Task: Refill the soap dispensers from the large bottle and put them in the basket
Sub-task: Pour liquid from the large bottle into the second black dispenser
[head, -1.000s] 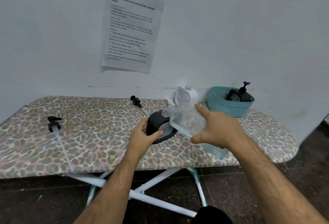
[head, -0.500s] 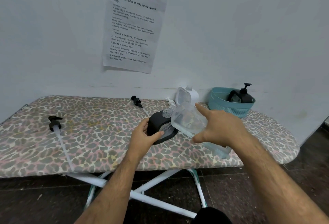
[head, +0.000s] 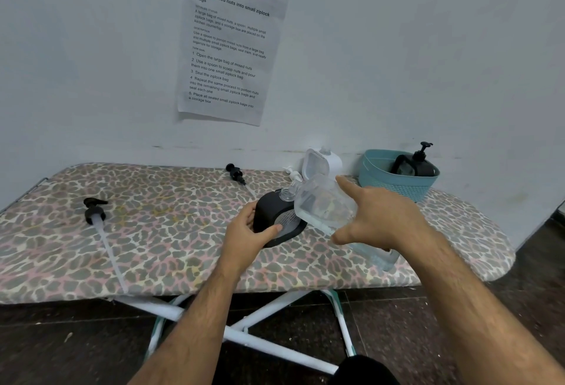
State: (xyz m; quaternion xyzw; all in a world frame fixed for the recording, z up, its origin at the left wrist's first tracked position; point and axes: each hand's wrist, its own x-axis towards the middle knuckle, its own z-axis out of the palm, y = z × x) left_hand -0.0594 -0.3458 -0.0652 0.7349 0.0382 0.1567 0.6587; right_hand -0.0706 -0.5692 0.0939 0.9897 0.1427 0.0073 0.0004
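While two bare forearms reach up from the bottom of the frame, the left hand [head: 247, 232] wraps its fingers and thumb around a black soap dispenser [head: 276, 219] standing uncapped just right of centre on the leopard-print ironing board [head: 153, 232]. The right hand [head: 379, 219] grips the large clear bottle [head: 324, 204], tilted so that its neck meets the dispenser's open mouth; the bottle's base points to the lower right, and the forefinger lies stretched along its upper side.

On the left of the board lies a black pump head [head: 94, 210] with a long clear tube running toward the near edge. A second black pump head [head: 235, 172] lies farther back, near the centre. Behind the bottle, against the wall, stands a white dispenser [head: 331, 162], partly hidden, with a white pump [head: 290, 173] lying beside it.

At the right rear a teal basket [head: 394, 184] holds a black dispenser with its pump fitted [head: 419, 163].

On the wall in the upper centre hangs a printed sheet [head: 229, 45]: "TASK ID 3797", "Portion mixed nuts into small ziplock bags", then numbered steps from "Open the large bag of mixed nuts" to "Place all sealed small ziplock bags into a storage box".
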